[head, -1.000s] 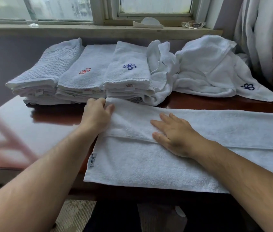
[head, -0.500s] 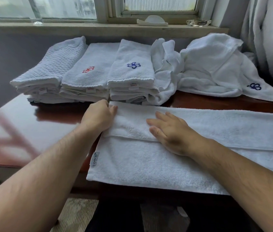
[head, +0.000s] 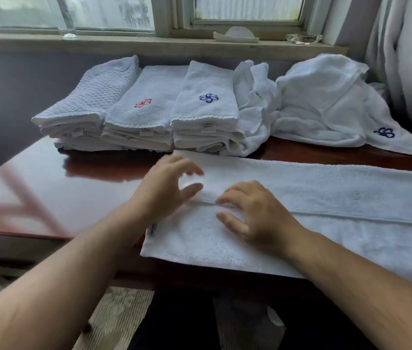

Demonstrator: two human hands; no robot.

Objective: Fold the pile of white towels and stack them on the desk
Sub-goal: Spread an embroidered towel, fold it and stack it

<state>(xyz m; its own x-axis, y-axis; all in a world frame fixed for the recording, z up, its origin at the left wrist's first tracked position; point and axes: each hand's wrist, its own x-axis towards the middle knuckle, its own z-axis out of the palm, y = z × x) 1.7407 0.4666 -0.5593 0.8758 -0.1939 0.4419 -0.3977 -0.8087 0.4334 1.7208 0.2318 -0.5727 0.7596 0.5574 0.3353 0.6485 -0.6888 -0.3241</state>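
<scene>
A long white towel lies folded lengthwise across the dark red desk, its near edge hanging over the front. My left hand hovers over the towel's left end with its fingers spread and loose, holding nothing; it is blurred by motion. My right hand rests on the fold line with curved fingers pressing the cloth. Behind them stand three stacks of folded towels: a quilted one, one with a red emblem and one with a blue emblem. Unfolded towels lie heaped at the back right.
A window sill runs behind the desk with a glass, a white dish and a clear ashtray on it. White curtains hang at the right. Patterned carpet shows below the desk's front edge.
My left hand has let go of the towel's far left corner and lifted with fingers spread. My right hand has slid slightly toward me along the fold, its fingers more curved.
</scene>
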